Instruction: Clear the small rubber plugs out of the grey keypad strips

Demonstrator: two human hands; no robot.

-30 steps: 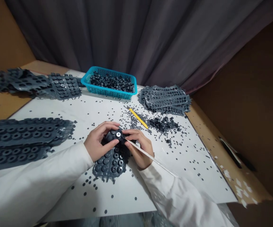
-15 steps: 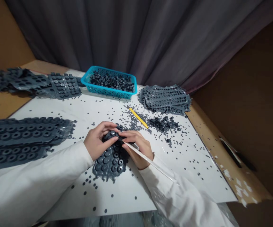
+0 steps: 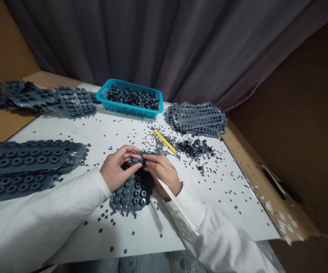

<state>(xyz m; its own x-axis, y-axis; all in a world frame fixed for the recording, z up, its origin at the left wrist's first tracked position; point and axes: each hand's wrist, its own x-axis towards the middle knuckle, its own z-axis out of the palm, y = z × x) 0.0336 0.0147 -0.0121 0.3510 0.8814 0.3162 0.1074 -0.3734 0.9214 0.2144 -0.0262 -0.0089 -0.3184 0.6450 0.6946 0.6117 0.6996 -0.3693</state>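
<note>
My left hand [image 3: 118, 168] is closed on a dark grey moulded rubber sheet [image 3: 132, 191] with rows of round grommet-like pieces, thumb on top and fingers over its far edge. My right hand [image 3: 164, 172] pinches at the sheet's far right part. The thing between those fingertips is too small and covered to make out. A thin white stick-like tool [image 3: 168, 191] is tucked in the right hand and slants back along the sleeve. The sheet's near end rests on the white board [image 3: 147, 246].
A blue basket [image 3: 130, 110] of small dark pieces stands at the back. Perforated sheets [image 3: 196, 117] lie right of it, unpicked ones [image 3: 30, 163] at left, more [image 3: 75, 102] behind. A yellow stick-like tool [image 3: 165, 141] lies near a loose pile [image 3: 196, 148]; small discs are scattered around.
My right fingers have drawn closer together at the sheet's far edge, and the white tool has swung lower against the sleeve. My left hand keeps its hold. The view has shifted slightly.
</note>
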